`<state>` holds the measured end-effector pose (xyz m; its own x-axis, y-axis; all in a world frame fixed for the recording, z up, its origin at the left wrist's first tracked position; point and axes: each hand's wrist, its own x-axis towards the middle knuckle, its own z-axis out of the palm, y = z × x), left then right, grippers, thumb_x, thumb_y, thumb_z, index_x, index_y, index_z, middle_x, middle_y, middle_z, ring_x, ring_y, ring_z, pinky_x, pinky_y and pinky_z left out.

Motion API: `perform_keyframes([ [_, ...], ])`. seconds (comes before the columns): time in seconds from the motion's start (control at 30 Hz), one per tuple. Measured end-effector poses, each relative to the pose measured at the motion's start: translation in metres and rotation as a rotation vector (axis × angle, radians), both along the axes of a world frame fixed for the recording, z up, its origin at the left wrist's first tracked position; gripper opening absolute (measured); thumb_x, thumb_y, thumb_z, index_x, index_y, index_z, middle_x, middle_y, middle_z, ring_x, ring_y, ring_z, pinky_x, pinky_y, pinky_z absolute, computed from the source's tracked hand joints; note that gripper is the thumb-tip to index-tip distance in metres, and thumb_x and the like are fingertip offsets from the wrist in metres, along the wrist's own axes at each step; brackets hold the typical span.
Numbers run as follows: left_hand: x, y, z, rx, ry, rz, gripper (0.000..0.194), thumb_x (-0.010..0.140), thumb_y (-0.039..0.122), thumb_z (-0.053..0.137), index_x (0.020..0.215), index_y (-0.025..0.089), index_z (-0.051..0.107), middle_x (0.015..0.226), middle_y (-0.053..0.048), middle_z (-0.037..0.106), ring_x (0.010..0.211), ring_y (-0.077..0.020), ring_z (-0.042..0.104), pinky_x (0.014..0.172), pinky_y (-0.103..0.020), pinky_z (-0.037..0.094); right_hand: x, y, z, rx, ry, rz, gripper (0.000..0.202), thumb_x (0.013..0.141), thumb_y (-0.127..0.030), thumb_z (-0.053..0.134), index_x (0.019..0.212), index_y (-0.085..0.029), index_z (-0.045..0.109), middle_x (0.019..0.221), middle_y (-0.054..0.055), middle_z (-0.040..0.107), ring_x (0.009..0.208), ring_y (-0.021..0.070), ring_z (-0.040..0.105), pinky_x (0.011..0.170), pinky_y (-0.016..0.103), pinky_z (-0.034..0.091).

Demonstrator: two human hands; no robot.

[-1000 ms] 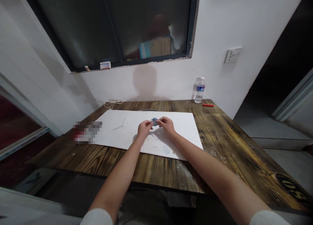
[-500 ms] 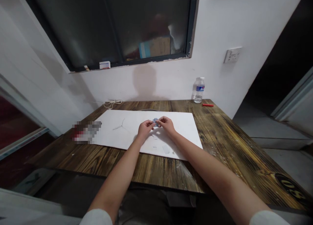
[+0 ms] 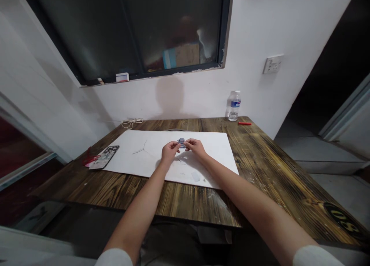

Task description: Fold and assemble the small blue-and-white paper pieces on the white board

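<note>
The person wears a pale top, white shading to light grey, seen as two short sleeves. The left sleeve (image 3: pixel 115 257) ends in a rounded, slightly curved hem around the arm; the right sleeve (image 3: pixel 315 256) has the same plain, pale look and a similar curved edge. From those hems down, the left forearm (image 3: pixel 141 204) and right forearm (image 3: pixel 248 196) are bare, broad near the elbow and tapering smoothly to slim wrists. The left hand (image 3: pixel 169 151) and right hand (image 3: pixel 196 147) are also bare, with slender fingers; their nails are too small to make out. Low between the sleeves, dark fabric (image 3: pixel 170 241) shows dimly; its garment cannot be told.
</note>
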<state>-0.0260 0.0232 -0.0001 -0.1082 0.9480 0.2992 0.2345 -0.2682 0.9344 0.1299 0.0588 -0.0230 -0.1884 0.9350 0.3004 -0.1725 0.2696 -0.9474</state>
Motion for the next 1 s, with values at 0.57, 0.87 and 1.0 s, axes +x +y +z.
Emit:
perform_keyframes([
  [0.57, -0.008, 0.007, -0.001, 0.001, -0.083, 0.188, 0.031, 0.065, 0.047, 0.072, 0.078, 0.019, 0.066, 0.069, -0.001, 0.067, 0.054, -0.0117, 0.060, 0.049, -0.020, 0.040, 0.004, -0.026, 0.032, 0.574, -1.238, 0.249, 0.036, 0.075, -0.031, 0.080, 0.110, -0.027, 0.076, 0.110, 0.009, 0.066, 0.099, 0.0240, 0.058, 0.081, 0.027, 0.041],
  [0.87, -0.010, 0.010, -0.003, 0.006, -0.017, 0.185, 0.034, 0.065, 0.050, 0.070, 0.077, 0.019, 0.066, 0.063, 0.000, 0.064, 0.054, -0.0132, 0.061, 0.048, -0.020, 0.040, -0.002, -0.043, 0.044, 0.604, -1.347, 0.189, 0.012, 0.079, -0.026, 0.075, 0.091, -0.024, 0.077, 0.106, 0.008, 0.067, 0.096, 0.0246, 0.057, 0.070, 0.028, 0.038],
  [1.0, -0.008, 0.009, -0.001, -0.003, -0.016, 0.178, 0.034, 0.064, 0.050, 0.070, 0.076, 0.019, 0.066, 0.060, 0.001, 0.063, 0.053, -0.0134, 0.060, 0.046, -0.020, 0.039, -0.005, -0.055, 0.041, 0.589, -1.343, 0.133, 0.009, 0.084, -0.021, 0.067, 0.087, -0.020, 0.075, 0.104, 0.009, 0.066, 0.093, 0.0242, 0.057, 0.067, 0.029, 0.037],
])
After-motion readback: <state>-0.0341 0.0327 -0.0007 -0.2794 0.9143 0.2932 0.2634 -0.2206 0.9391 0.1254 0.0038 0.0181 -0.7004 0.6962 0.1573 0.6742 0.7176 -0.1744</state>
